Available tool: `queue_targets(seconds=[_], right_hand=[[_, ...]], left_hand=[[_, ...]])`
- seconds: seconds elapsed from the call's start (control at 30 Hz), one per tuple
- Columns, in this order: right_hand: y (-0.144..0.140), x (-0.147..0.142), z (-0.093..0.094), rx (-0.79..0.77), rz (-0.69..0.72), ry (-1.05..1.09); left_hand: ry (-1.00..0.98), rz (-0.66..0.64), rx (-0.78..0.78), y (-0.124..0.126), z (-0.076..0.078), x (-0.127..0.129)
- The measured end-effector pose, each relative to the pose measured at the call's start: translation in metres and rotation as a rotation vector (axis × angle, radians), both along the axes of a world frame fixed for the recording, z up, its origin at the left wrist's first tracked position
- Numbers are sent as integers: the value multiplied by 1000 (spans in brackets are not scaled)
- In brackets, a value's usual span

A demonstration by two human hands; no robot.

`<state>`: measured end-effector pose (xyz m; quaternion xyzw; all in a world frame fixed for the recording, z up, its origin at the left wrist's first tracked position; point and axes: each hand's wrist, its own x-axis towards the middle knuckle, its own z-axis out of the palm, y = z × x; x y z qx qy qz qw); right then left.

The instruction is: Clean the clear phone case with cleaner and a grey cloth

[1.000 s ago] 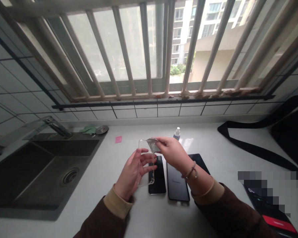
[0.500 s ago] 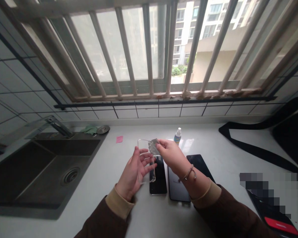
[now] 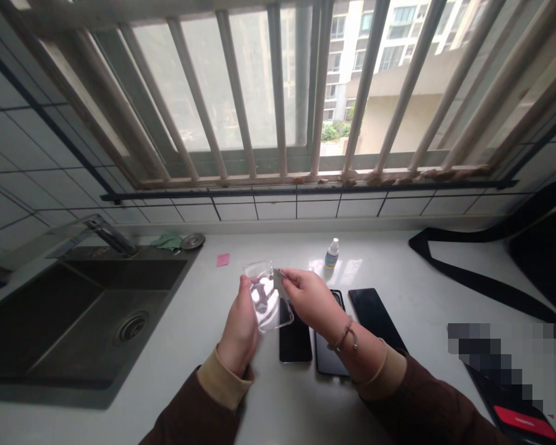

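Observation:
My left hand holds a clear soft phone case above the white counter, its fingers behind the case. My right hand pinches a small grey wipe against the case's upper right edge. Under my hands three dark phones lie side by side on the counter: one below the case, one partly hidden by my right wrist, one to the right.
A small dropper bottle stands behind the phones, a pink sticky note to its left. A dark steel sink with a tap fills the left. A black bag strap crosses the right. A barred window is behind.
The case has turned in my left hand, so its broad face now points toward me. My right hand has shifted slightly left and down with the wipe.

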<state>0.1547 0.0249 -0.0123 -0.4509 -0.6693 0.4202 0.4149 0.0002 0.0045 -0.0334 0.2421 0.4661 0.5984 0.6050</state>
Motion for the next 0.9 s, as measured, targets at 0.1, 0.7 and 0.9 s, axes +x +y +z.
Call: queue_targets(seconds=[0.1, 0.7, 0.9], right_hand=[[-3, -4, 0, -7, 32, 4], [-14, -17, 6, -553, 226, 489], [-12, -12, 11, -636, 179, 539]], left_hand=[[-29, 30, 33, 3, 4, -1], [-185, 169, 149, 8, 18, -13], [-161, 328, 319, 11, 16, -18]])
